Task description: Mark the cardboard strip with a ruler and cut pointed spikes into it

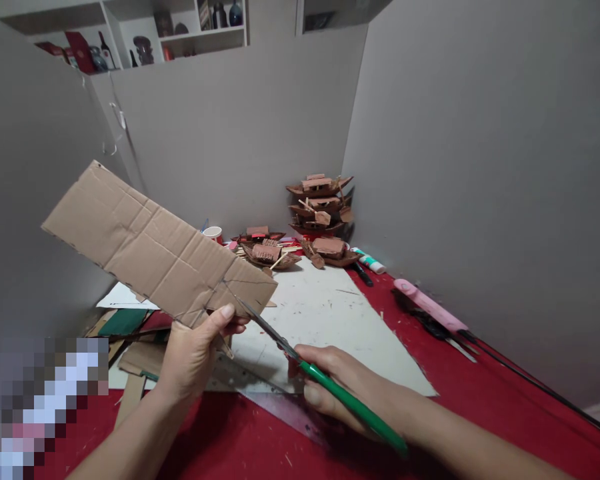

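A long, creased piece of brown cardboard (155,247) with dark pen lines near its right end is held up at the left and centre. My left hand (197,347) pinches its lower edge, with the thumb on the near face. My right hand (335,387) is closed round green-handled scissors (350,403). The scissor blades reach up and left to the cardboard, close beside my left fingertips, near the drawn lines. Part of my right fingers is hidden behind the green handle.
A white sheet (330,320) covers part of the red table (410,427). Small model boats (323,207) are stacked at the back. Cardboard scraps (143,357) lie at left, a pink tool (430,307) at right, and a clear ruler (285,410) near the front.
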{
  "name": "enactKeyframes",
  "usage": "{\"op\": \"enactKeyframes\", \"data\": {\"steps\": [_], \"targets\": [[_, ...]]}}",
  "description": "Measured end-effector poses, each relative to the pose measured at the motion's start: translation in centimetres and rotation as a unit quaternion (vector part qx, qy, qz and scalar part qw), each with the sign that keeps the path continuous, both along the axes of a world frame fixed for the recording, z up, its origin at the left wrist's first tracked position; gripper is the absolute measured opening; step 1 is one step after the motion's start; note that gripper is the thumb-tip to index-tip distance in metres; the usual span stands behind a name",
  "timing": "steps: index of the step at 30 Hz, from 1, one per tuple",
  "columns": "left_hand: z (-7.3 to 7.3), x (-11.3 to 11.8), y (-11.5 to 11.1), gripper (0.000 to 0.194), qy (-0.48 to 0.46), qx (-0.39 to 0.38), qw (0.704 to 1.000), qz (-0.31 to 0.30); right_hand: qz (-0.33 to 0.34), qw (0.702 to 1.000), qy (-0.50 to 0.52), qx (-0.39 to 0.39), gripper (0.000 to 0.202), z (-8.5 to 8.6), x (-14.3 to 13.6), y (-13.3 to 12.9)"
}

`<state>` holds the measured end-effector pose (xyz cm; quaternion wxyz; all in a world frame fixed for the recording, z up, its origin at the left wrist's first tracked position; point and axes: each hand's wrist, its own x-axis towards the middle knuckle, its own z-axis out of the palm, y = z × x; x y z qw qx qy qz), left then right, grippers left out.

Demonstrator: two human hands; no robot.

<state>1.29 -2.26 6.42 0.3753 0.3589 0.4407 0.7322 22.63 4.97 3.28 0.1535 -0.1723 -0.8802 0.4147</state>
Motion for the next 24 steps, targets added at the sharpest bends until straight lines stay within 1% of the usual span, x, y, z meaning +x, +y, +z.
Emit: {"op": "enactKeyframes", "data": {"steps": [6, 13, 18, 24], "targets": [[-0.08, -0.05, 0.05, 0.016, 0.011, 0.009, 1.000, 0.000, -0.004, 1.000, -0.008, -0.014, 0.057, 0.14, -0.08, -0.12], [-0.13, -0.05, 0.13, 0.019, 0.005, 0.008, 1.000, 0.001, -0.016, 1.000, -0.002, -0.026, 0.058, 0.02, -0.23, -0.37], [-0.19, -0.19, 0.16, 0.015, 0.009, 0.013, 1.000, -0.006, -0.011, 0.999, 0.012, -0.044, 0.055, -0.42, -0.27, -0.44], [-0.25, -0.29, 0.09, 0.013, 0.019, 0.011, 1.000, -0.010, 0.007, 0.996, 0.026, -0.081, 0.056, -0.47, -0.43, -0.67]]}}
